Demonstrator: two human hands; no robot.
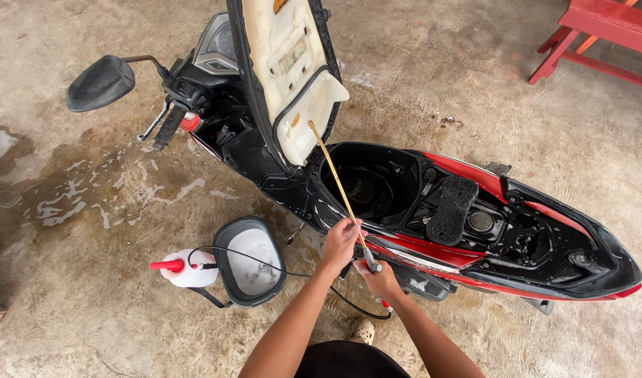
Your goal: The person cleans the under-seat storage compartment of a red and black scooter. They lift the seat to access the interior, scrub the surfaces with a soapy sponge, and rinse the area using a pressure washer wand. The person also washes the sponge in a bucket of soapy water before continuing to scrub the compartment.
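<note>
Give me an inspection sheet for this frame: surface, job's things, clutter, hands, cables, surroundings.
Surface: bare concrete floor, wet with foam streaks at the left.
Job's things: thin brass spray wand, tip near the raised seat's underside; red and black scooter with open storage bay; black sponge resting on the scooter behind the bay.
Clutter: white pressure sprayer bottle with red handle; grey bucket of foamy water.
Hands: left hand grips the wand shaft; right hand holds its handle end.
Cables: black hose runs from bottle across the bucket to the wand.
Surroundings: red wooden bench, top right.
</note>
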